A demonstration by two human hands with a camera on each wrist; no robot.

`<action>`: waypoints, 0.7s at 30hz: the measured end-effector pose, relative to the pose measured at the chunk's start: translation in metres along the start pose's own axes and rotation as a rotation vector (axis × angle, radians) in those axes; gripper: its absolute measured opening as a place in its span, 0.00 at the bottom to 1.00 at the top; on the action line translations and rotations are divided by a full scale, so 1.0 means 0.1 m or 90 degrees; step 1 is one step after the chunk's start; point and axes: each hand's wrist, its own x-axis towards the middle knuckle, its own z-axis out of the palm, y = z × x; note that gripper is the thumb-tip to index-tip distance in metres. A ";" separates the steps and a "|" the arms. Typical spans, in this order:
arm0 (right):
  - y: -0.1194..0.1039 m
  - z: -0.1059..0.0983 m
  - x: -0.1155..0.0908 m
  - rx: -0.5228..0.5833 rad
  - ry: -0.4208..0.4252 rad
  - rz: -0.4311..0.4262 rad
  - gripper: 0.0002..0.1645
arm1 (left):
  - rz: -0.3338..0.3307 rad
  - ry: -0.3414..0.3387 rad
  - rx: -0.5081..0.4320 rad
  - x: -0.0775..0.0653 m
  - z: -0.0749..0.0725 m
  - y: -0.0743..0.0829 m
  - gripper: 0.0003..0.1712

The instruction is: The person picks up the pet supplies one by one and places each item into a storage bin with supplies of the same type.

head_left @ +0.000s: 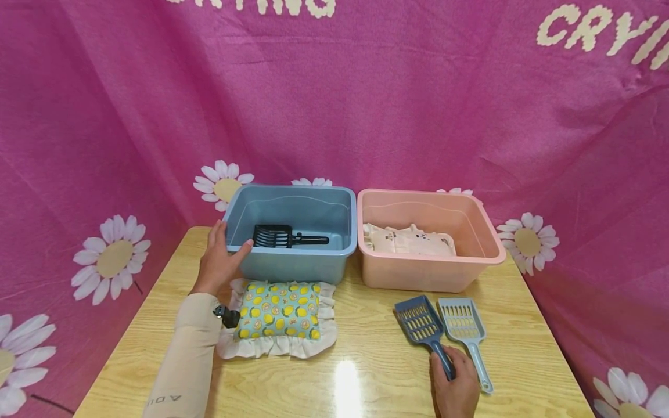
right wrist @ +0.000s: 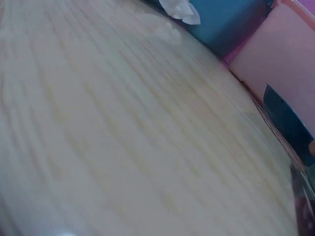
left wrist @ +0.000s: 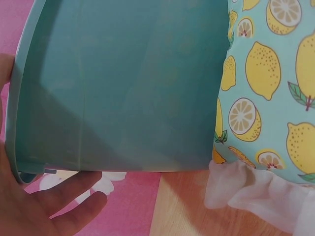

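My left hand holds the front left corner of the blue plastic bin, with the thumb at the front rim and the fingers along the left side. Inside that bin lies a black litter scoop. Just in front is a lemon-print pillow with a white ruffle, close under my left wrist. My right hand grips the handle of a dark blue litter scoop, whose slotted head points toward the bins. Beside it on the right lies a light blue litter scoop.
A pink bin stands right of the blue one, with a pale ruffled pillow in it. Both stand near the back edge of the wooden table. Pink daisy-print cloth hangs behind and at the sides.
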 end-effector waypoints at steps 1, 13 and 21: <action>-0.01 0.00 0.00 0.000 0.001 0.004 0.16 | 0.000 0.000 0.001 0.00 0.00 0.00 0.55; -0.07 -0.04 0.01 0.062 0.046 0.021 0.16 | 0.004 0.003 0.005 0.01 0.00 -0.01 0.54; -0.06 -0.05 0.01 0.085 0.048 0.038 0.15 | -0.001 0.001 0.001 0.01 0.01 -0.01 0.55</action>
